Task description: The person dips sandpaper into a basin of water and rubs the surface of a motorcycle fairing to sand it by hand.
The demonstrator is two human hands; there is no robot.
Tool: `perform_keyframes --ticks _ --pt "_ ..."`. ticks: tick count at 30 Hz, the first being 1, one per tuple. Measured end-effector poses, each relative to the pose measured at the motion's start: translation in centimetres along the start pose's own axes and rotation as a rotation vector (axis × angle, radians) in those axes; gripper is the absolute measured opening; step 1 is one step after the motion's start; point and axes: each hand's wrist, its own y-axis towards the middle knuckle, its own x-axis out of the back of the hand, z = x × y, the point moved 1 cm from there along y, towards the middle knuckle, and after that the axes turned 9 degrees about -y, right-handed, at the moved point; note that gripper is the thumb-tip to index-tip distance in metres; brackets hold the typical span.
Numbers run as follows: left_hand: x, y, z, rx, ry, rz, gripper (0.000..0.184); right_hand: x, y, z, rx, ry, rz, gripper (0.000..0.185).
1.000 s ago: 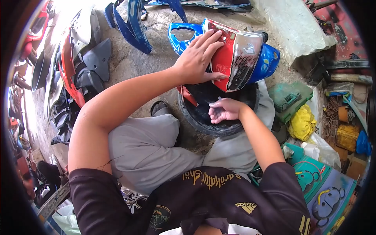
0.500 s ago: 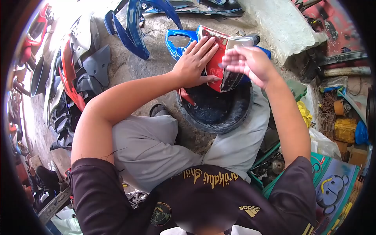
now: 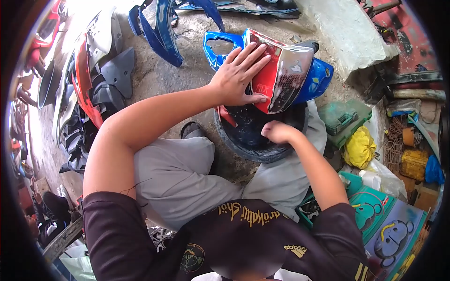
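Where red, panel (image 3: 283, 77) under left hand (image 3: 236, 77)

right hand (image 3: 278, 133), palm hidden, blue panel (image 3: 166, 46) cropped

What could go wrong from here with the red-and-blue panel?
Slipping: only the left hand lies on the panel, pressing flat, while the right hand is off it, so it might shift or tip toward the black basin that it overhangs.

Scratching: the panel's glossy blue end could scuff if it slid onto the rough floor.
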Motion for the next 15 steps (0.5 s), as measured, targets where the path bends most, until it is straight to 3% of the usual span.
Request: perform_keyframes --ticks 3,9,12,15 --pt "-0.2 0.0 0.2 0.001 0.012 0.013 0.120 -4.8 10.1 -6.3 0.036 -0.161 -0.113 0.032" --pt "-0.2 0.4 0.4 0.000 0.017 0.009 0.122 -9.8 17.5 -6.3 -0.303 0.083 0.019 0.031" --pt "-0.1 0.6 0.7 -0.003 0.009 0.000 0.122 -10.2 16.4 -4.5 -0.379 0.391 0.207 0.031" --pt "0.0 0.6 0.7 -0.015 0.010 0.004 0.122 -7.0 11.9 -2.1 -0.319 0.863 0.465 0.031"
